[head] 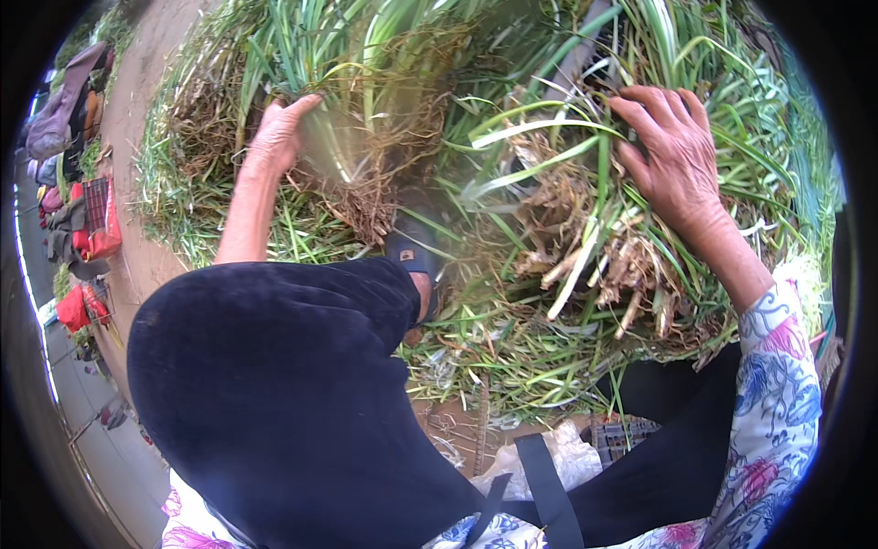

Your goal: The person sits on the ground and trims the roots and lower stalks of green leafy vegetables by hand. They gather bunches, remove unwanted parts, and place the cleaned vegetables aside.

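Note:
At the upper left, my left hand (280,134) is at the base of a bunch of long green leaves (291,51), thumb pointing right. Its fingers are mostly hidden, so I cannot tell whether they grip the bunch. Rooted green plants (363,206) with tangled brown roots lie to its right. My right hand (669,154) rests over the heap on the right side, fingers bent and apart, thumb away from them. Its fingertips touch leaves, and no firm grip shows. Below it are pale stalks with dry brown root clumps (631,267).
Loose leaves and stalks (507,364) litter the ground around my sandalled foot (415,257). My dark-clothed knee (274,384) fills the lower left. A clear plastic bag (566,456) lies low between my legs. Red bags (103,219) and clothing (68,117) stand along the dirt path (137,137).

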The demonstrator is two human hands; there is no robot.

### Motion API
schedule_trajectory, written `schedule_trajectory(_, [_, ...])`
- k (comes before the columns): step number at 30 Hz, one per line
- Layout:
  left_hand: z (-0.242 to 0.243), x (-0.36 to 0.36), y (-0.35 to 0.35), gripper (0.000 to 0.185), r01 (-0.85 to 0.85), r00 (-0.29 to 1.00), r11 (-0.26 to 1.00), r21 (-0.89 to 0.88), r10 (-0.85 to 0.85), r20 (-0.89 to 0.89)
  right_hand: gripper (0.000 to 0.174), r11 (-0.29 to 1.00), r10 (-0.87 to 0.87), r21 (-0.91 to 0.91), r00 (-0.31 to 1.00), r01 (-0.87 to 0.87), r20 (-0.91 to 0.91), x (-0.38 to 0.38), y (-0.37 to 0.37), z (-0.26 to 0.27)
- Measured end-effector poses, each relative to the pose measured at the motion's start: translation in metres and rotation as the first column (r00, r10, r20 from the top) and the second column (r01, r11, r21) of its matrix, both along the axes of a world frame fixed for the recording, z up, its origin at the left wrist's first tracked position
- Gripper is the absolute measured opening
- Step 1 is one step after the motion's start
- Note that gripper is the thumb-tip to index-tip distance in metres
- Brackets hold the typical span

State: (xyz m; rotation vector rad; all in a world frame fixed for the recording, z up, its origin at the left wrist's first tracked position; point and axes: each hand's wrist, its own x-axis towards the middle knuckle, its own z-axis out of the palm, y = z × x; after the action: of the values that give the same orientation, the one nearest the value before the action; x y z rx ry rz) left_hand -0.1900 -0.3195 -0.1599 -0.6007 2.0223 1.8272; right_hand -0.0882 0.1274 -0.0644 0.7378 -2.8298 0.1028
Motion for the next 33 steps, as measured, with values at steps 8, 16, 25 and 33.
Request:
schedule_trajectory(8, [0.167, 0.023, 0.089, 0.026, 0.595, 0.784, 0.713, -0.371, -0.616, 0.075, 0.027, 0.999, -0.012, -0.042, 0.998, 0.009, -0.063, 0.001, 0.008, -0.011])
schedule_trajectory(16, [0.218, 0.020, 0.206, 0.021, 0.871, 0.371, 0.320, -0.372, -0.926, 0.072, 0.026, 0.987, 0.100, -0.136, 0.984, -0.079, 0.149, 0.096, -0.031, 0.009])
schedule_trajectory(25, [0.149, 0.061, 0.267, 0.020, 0.811, 0.216, 0.254, -0.527, -0.967, -0.134, 0.020, 0.868, 0.301, -0.255, 0.042, -0.427, 0.953, 0.227, -0.074, 0.072])
schedule_trajectory(33, [0.156, 0.088, 0.292, 0.044, 0.798, 0.209, 0.169, -0.579, -0.978, 0.002, 0.031, 0.969, 0.220, -0.113, 0.567, -0.218, 0.794, 0.270, -0.054, 0.126])
